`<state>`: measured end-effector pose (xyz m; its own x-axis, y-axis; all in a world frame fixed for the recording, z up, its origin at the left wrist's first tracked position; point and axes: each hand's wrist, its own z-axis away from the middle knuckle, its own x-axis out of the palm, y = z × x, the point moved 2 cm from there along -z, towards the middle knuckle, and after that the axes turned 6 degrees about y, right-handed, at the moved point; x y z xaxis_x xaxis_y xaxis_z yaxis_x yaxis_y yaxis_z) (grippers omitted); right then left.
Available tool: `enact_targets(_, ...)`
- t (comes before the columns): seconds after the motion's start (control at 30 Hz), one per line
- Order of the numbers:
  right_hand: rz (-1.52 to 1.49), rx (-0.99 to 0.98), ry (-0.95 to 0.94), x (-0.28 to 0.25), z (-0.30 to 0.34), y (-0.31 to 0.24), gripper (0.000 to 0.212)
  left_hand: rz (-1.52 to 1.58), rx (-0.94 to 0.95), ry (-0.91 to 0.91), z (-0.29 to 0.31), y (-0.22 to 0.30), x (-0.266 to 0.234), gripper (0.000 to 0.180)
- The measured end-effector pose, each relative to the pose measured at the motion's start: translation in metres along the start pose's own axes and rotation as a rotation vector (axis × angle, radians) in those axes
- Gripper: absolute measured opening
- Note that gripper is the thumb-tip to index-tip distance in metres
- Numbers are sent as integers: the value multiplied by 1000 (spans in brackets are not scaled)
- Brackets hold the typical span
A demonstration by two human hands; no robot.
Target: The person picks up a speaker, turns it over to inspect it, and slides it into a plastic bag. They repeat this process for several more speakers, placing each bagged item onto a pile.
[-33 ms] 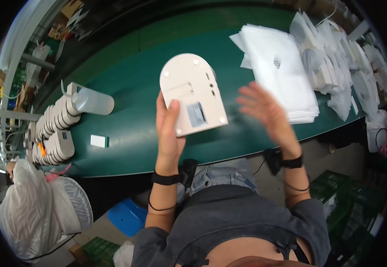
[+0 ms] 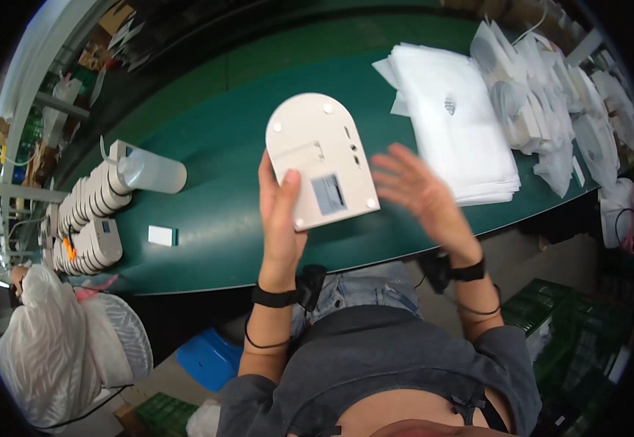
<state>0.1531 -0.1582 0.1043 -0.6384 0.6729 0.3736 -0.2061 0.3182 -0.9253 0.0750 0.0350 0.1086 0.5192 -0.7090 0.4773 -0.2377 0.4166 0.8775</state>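
Note:
My left hand (image 2: 282, 207) grips an off-white plastic device housing (image 2: 299, 154) by its left edge, thumb on the face turned up. One end of the housing is rounded, the other straight. That face carries small round pads near its corners, a battery-cover outline, a grey label and a row of ports along the right side. To its right, my right hand (image 2: 420, 191) is held with fingers spread, slightly blurred and empty. Its fingertips are close to the housing's right edge; whether they touch cannot be made out.
Rows of similar off-white housings (image 2: 100, 191) stand at left beside a translucent squeeze bottle (image 2: 155, 172). A small white-and-green box (image 2: 162, 234) lies on the green table (image 2: 215, 211). White bags (image 2: 452, 120) are stacked at right, next to bagged units (image 2: 525, 109). A blue stool (image 2: 211, 358) is below.
My right hand has moved left, closer to the housing. The housing, in my left hand, has shifted slightly right and nearer to me.

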Motion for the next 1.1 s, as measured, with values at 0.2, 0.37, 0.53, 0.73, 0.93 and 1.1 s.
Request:
enact_targets(0.2,127,94,69,29,5,8,80,-186,138,70,9,-14,3,53)
enact_targets(0.37,51,78,35,41,13,12,76,-135,175,89,20,-16,-3,55)
enact_targets(0.53,73,-2,79,53,13,16,70,-81,194,98,20,-4,-4,62)
enact_targets(0.73,625,-347,307,52,6,1,62,-369,470,-23,22,-8,23,86)
enact_targets(0.93,1002,-769,128,70,12,-32,57,-21,194,-69,15,2,25,93)
enact_targets(1.1,659,-802,327,55,25,-50,62,348,14,-251,14,20,36,79)
